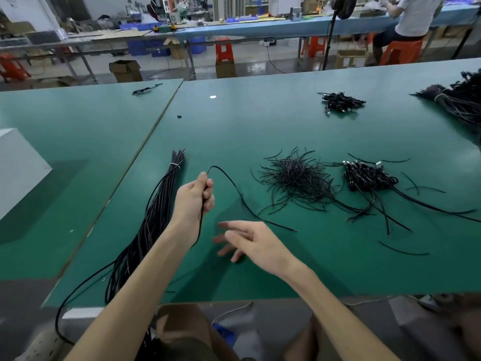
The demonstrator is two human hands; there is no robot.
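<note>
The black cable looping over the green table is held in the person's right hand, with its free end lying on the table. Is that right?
Not quite. The head view shows the left hand with its fingers curled round the black cable; the right hand is open and holds nothing. The free end does lie on the green table.

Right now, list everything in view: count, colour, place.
single cable: 1, black, arcing over table centre
tied cable bundle: 1, black, left of the hands, trailing off the near edge
wire offcuts: 1 pile, black, centre
connector cables: 1 cluster, black with silver plugs, right of the offcuts
far cable pile: 1, black, far right of centre
large bundle: 1, black, far right edge
box: 1, white, left edge
tables: 2, green, side by side
left hand: grips the single cable
right hand: open, above the table
</note>
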